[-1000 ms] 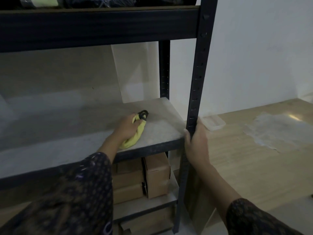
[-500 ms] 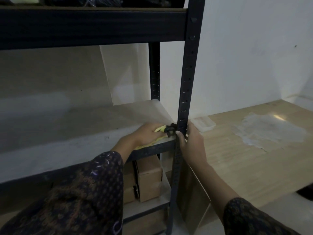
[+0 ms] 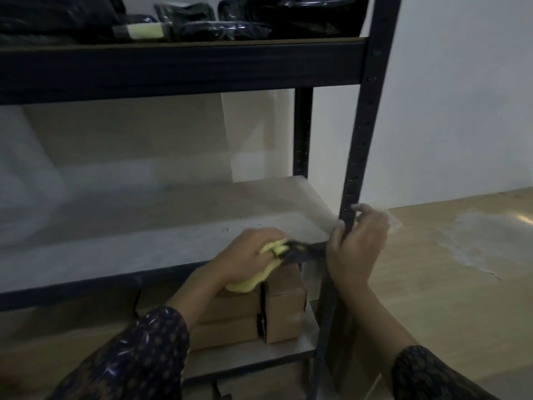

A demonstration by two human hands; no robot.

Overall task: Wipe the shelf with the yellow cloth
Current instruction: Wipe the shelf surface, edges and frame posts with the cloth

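The yellow cloth (image 3: 248,284) lies bunched under the left hand (image 3: 253,255) at the near right corner of the pale middle shelf (image 3: 144,243). One fold shows between the fingers (image 3: 274,236) and the thumb side, and a thicker fold hangs off the shelf's near edge, in front of the cardboard boxes (image 3: 285,304) on the level below. The left fingers are curled down over the cloth and grip it, palm facing the shelf, with the wrist and patterned sleeve (image 3: 138,356) reaching in from the near left

The right hand (image 3: 357,246) is wrapped round the black front post (image 3: 360,134) at the height of the middle shelf, thumb on the left side of the post, fingers curled round its right side, forearm coming up from the near right

Motion blur softens both hands. A dark streak just right of the left fingertips cannot be told apart from the shelf's front rail. Most of the cloth is hidden under the hand. Dark wrapped bundles (image 3: 239,21) on the upper shelf are cut off by the top of the view, and the left end of the shelf runs out of view
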